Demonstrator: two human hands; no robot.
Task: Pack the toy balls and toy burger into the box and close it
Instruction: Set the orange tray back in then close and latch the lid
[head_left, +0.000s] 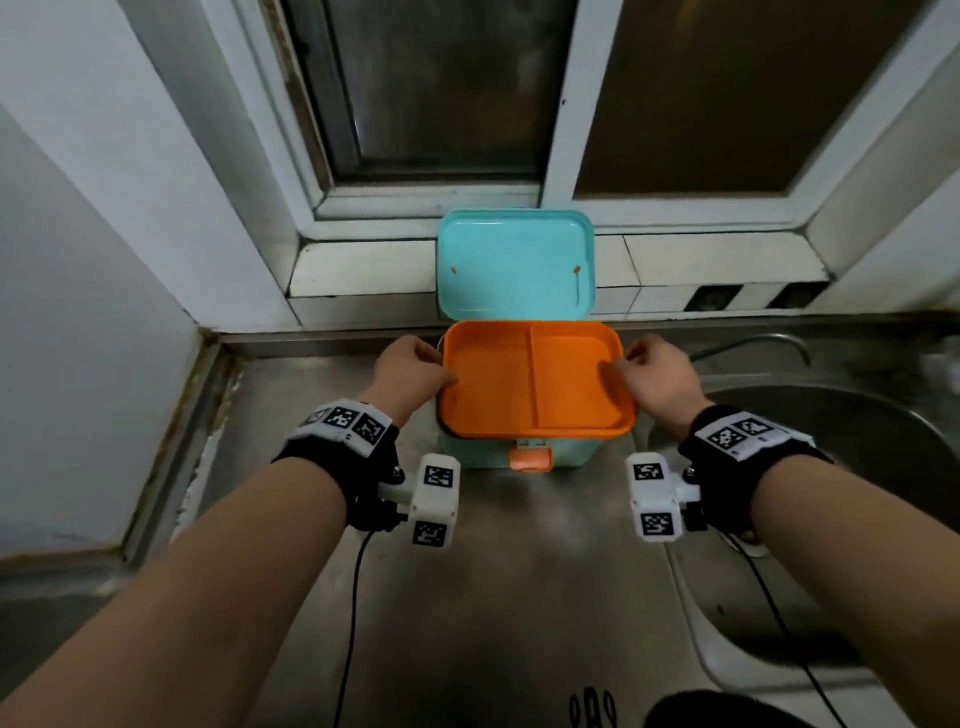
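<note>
Both hands, left (410, 375) and right (662, 378), pinch the orange tray's (535, 379) side rims; uneven lifting could tilt and jam it in the teal box (467, 453).

A teal box (519, 451) with its lid raised is borne directly on a stainless steel counter (519, 597), beside the sink basin (841, 431) set into it.

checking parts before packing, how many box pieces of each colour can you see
Teal: 2, the open lid and the box body
Orange: 2, the divided tray and the front latch
Total: 4
No toy balls or burger are in view.
</note>
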